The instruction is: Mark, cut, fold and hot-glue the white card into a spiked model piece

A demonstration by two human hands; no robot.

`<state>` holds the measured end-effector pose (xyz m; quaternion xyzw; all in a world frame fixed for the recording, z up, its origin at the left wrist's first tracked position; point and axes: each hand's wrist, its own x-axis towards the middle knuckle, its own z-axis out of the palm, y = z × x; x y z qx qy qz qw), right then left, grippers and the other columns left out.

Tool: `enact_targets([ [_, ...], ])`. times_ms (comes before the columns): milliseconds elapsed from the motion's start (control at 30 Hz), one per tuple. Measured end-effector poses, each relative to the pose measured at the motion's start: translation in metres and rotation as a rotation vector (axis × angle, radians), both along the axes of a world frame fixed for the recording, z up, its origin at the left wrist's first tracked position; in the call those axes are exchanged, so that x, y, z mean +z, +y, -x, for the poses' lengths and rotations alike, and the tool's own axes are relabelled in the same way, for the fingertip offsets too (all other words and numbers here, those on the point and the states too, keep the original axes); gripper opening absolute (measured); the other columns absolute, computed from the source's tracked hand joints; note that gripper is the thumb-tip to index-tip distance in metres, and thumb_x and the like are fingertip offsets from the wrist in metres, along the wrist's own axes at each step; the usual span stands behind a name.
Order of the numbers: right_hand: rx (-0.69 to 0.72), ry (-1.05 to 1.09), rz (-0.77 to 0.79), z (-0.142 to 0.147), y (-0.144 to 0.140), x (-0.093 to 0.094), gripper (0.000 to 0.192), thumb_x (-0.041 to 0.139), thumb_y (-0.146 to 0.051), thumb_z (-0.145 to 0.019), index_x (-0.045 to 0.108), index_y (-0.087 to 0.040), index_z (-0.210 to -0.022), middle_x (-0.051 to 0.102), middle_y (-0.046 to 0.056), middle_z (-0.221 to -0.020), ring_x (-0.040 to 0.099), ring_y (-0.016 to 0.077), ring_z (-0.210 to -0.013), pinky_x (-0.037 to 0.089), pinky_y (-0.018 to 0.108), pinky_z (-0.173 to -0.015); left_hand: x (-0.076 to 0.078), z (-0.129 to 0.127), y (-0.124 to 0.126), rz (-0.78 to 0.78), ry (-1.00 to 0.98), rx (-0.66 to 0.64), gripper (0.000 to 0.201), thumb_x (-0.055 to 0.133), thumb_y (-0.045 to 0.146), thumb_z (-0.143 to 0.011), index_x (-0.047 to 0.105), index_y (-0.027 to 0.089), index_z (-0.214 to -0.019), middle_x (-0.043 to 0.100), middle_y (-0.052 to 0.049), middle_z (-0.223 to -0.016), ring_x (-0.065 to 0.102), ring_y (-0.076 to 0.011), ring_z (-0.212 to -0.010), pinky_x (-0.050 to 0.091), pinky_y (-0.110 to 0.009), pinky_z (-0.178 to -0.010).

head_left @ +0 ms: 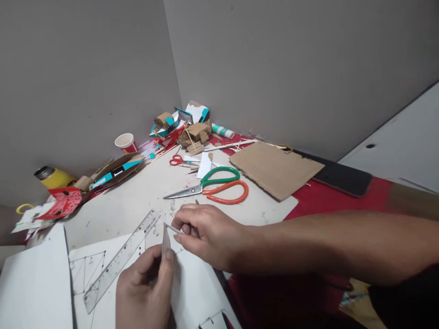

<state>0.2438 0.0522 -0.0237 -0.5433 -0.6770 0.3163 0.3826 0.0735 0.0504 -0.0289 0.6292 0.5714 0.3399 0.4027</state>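
Observation:
My left hand (146,288) is closed, with its thumb and fingers pinching a small folded piece of card (165,240) that stands up on edge. My right hand (202,230) meets it from the right, its fingertips pressed together on the card's other flap. A short dark tip pokes up behind the right hand's knuckles; what it belongs to is hidden. Below both hands lies a white sheet (195,283) with drawn lines. A clear ruler (120,260) rests slantwise to the left. Beyond the right hand are large scissors (206,187) with green and orange handles.
Small red scissors (176,160), a brown cardboard piece (274,169) and a dark phone-like slab (343,173) lie farther back. A paper cup (126,142), a yellow bottle (55,177), a glue tube (222,131) and cardboard scraps (197,132) line the wall.

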Motion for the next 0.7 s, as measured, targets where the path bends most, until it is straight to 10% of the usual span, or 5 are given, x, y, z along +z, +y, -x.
enact_targets([
  [500, 0.066, 0.012, -0.084, -0.0014, -0.0055, 0.0011, 0.007, 0.059, -0.007, -0.078, 0.059, -0.014, -0.077, 0.051, -0.001, -0.074, 0.046, 0.0102, -0.063, 0.037, 0.022, -0.061, -0.0001, 0.0008, -0.0061, -0.120, 0.086, -0.039, 0.021, 0.069, 0.039, -0.077, 0.070, 0.024, -0.063, 0.054, 0.005, -0.050, 0.046, -0.0122, -0.049, 0.039, -0.020, -0.047],
  [700, 0.046, 0.043, -0.032, -0.0016, -0.0011, 0.0023, 0.007, 0.060, -0.009, -0.078, 0.058, -0.016, -0.076, 0.053, -0.001, -0.075, 0.048, 0.0105, -0.064, 0.038, 0.023, -0.061, 0.0032, -0.0030, -0.0048, 0.015, -0.080, -0.063, 0.026, 0.071, 0.044, -0.077, 0.076, 0.025, -0.093, 0.072, 0.002, -0.072, 0.063, -0.0175, -0.068, 0.049, -0.023, -0.063],
])
